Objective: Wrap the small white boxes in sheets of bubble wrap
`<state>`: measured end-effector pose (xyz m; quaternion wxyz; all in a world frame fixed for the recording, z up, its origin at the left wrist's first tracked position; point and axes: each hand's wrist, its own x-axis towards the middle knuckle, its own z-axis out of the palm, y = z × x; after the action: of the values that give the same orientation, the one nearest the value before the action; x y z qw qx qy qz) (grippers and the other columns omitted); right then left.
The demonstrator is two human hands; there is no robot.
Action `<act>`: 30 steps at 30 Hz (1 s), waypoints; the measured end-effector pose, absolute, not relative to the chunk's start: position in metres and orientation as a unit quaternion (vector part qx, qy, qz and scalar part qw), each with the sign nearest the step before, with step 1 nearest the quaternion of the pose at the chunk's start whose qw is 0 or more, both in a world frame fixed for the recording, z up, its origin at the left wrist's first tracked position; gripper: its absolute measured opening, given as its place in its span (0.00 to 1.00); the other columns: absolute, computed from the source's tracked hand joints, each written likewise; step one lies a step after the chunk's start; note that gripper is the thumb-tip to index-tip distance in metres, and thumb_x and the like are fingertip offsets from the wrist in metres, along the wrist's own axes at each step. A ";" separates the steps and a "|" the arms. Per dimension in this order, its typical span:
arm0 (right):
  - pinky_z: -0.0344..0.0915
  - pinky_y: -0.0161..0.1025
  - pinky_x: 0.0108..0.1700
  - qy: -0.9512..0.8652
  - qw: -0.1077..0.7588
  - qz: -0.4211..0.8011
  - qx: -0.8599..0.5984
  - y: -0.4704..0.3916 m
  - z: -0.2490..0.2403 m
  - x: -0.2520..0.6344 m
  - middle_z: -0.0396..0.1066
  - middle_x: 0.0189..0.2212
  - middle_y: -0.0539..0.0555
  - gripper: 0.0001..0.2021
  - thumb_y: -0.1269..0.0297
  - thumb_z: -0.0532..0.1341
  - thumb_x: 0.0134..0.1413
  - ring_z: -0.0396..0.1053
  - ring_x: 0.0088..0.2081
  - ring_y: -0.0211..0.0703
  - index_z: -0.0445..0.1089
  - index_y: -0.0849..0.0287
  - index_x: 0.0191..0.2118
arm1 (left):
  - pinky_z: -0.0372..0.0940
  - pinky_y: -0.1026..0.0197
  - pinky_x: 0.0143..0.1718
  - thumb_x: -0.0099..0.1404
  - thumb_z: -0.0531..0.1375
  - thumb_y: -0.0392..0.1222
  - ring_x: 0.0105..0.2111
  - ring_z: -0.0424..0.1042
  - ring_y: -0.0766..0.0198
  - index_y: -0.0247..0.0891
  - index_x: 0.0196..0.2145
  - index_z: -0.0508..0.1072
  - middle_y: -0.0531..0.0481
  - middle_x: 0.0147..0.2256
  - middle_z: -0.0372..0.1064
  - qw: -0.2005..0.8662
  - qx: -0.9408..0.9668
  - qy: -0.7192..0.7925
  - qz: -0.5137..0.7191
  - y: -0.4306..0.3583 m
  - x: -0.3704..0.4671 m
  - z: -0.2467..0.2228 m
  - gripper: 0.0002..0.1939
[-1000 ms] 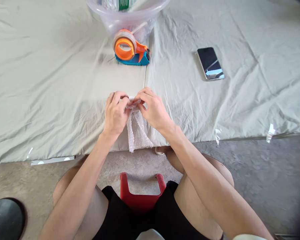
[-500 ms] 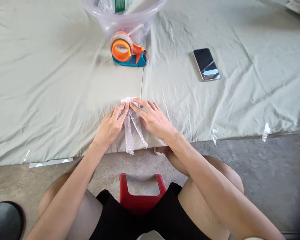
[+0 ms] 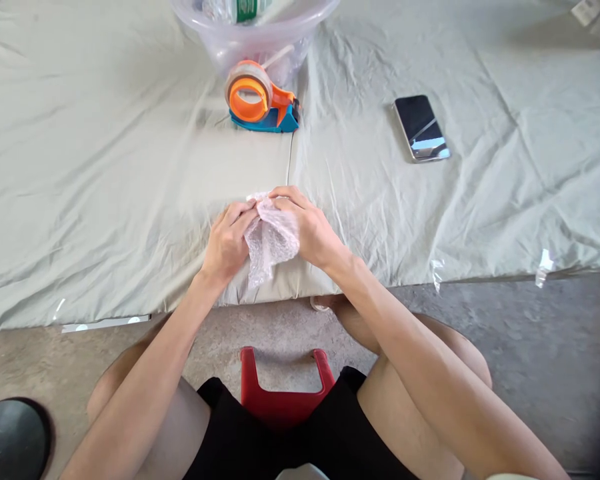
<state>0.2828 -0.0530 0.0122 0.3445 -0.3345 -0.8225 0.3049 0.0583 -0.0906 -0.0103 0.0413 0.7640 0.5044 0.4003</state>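
Near the front edge of the cloth-covered table, a piece of bubble wrap [image 3: 275, 241] lies bunched between both hands, its lower end hanging toward the table edge. My left hand [image 3: 230, 237] is closed on its left side, fingertips pinching the upper part. On the other side my right hand [image 3: 303, 227] grips the wrap, its fingers bent over the top and slightly blurred. Whether anything sits inside the bubble wrap is hidden by the folds and fingers.
Beyond the hands stands an orange and blue tape dispenser [image 3: 263, 100] in front of a clear plastic basin [image 3: 260, 33] with items in it. A phone [image 3: 421, 128] lies to the right on the grey-green tablecloth [image 3: 130, 167]. A red stool [image 3: 286, 400] shows between the legs.
The right hand has lifted and folded the loose bubble wrap up to the right, so less of it hangs over the edge. The view has shifted slightly.
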 end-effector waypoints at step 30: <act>0.72 0.42 0.36 -0.668 0.466 0.393 -0.426 -0.044 0.005 0.255 0.68 0.34 0.42 0.16 0.55 0.71 0.74 0.72 0.28 0.38 0.65 0.48 0.57 | 0.65 0.58 0.35 0.84 0.64 0.56 0.30 0.69 0.63 0.50 0.54 0.66 0.57 0.34 0.65 0.161 0.658 0.493 0.546 -0.066 0.078 -0.006 0.13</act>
<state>0.2552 -0.0439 0.0054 0.4660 -0.4259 -0.6684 0.3932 0.0780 -0.0658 -0.0061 0.1606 0.6578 0.4930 0.5464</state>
